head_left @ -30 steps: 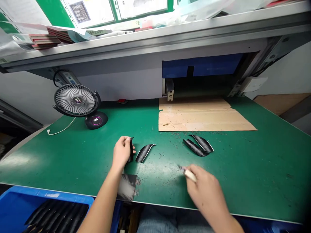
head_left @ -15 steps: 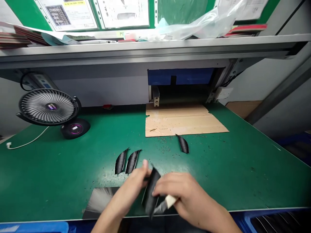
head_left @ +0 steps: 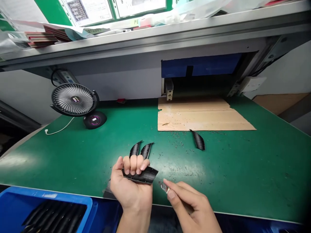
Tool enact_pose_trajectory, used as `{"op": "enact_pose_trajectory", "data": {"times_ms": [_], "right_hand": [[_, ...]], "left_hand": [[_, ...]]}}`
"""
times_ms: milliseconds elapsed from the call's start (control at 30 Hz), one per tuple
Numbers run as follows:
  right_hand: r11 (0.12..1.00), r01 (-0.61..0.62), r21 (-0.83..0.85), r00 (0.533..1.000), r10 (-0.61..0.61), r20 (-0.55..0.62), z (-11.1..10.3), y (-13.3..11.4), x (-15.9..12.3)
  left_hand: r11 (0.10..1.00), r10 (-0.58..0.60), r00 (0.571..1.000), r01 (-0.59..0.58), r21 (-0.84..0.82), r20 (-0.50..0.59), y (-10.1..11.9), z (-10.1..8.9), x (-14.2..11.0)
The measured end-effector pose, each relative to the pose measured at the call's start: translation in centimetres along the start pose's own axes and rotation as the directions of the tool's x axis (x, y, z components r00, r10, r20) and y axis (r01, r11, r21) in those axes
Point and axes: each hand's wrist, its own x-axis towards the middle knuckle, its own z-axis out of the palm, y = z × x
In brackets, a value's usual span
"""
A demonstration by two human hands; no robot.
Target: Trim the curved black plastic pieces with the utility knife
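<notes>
My left hand (head_left: 131, 186) is wrapped around a curved black plastic strip (head_left: 142, 175) near the mat's front edge, palm up so its edge faces my right hand (head_left: 188, 204) — that one's pinching a small blade tool (head_left: 164, 187), mostly hidden by fingers. Can't tell what it really is.

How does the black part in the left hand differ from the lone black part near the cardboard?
The held black part is gripped in the left hand, off the mat; the lone black part lies flat on the green mat, untouched. The held one runs roughly sideways; the lone one points away toward the cardboard sheet. The held one looks larger, being closer. Both are black, curved, tapered, ribbed pieces.
</notes>
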Motion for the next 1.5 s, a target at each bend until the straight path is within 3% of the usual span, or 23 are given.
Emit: {"op": "enact_pose_trajectory", "data": {"times_ms": [233, 533, 733, 1033, 1167, 1233, 1300, 1367, 1400, 1433, 1500], "right_hand": [[0.998, 0.02, -0.057, 0.996, -0.014, 0.092, 0.2, -1.1, 1.1], [0.977, 0.054, -0.204, 0.998, -0.046, 0.043, 0.5, -1.3, 1.2], [0.921, 0.088, -0.379, 0.996, -0.078, 0.041, 0.5, -0.4, 1.0], [0.809, 0.185, -0.557, 0.969, -0.243, -0.031, 0.6, 0.4, 0.7], [0.696, 0.267, -0.667, 0.917, -0.396, -0.046, 0.7, 1.1, 0.5], [0.598, 0.321, -0.734, 0.837, -0.542, -0.076, 0.6, 1.6, 0.3], [0.532, 0.382, -0.755, 0.722, -0.682, -0.115, 0.4, 2.1, 0.0], [0.599, 0.412, -0.686, 0.659, -0.716, -0.23, 0.4, 2.3, -0.2], [0.686, 0.403, -0.606, 0.671, -0.672, -0.313, 0.5, 2.2, -0.2], [0.79, 0.366, -0.491, 0.712, -0.578, -0.399, 0.7, 2.1, -0.2], [0.961, 0.214, -0.174, 0.827, -0.273, -0.491, 1.2, 1.6, 0.1]], "left_hand": [[0.99, 0.107, 0.991, -0.114, 0.085, 0.083, 0.0, 0.3, -1.1], [0.972, 0.141, 0.98, -0.164, 0.169, 0.141, 0.2, -0.1, -1.6], [0.969, 0.146, 0.978, -0.172, 0.176, 0.15, 0.1, -0.4, -1.6], [0.971, 0.126, 0.981, -0.152, 0.182, 0.145, -0.1, -0.3, -1.6], [0.982, 0.119, 0.991, -0.126, 0.138, 0.059, -0.4, -0.5, -1.3], [0.993, 0.083, 0.996, -0.082, 0.087, -0.012, -0.4, -0.6, -0.8], [0.999, 0.039, 0.997, -0.036, 0.037, -0.063, -0.3, -0.7, -0.2], [1.0, 0.012, 0.996, -0.011, 0.01, -0.088, -0.1, -0.8, 0.2], [1.0, 0.01, 0.996, -0.009, 0.007, -0.091, -0.1, -0.8, 0.3], [1.0, 0.012, 0.996, -0.011, 0.01, -0.087, -0.1, -0.8, 0.2], [1.0, 0.011, 0.999, -0.01, 0.028, -0.053, -0.3, -0.7, -0.1]]}}
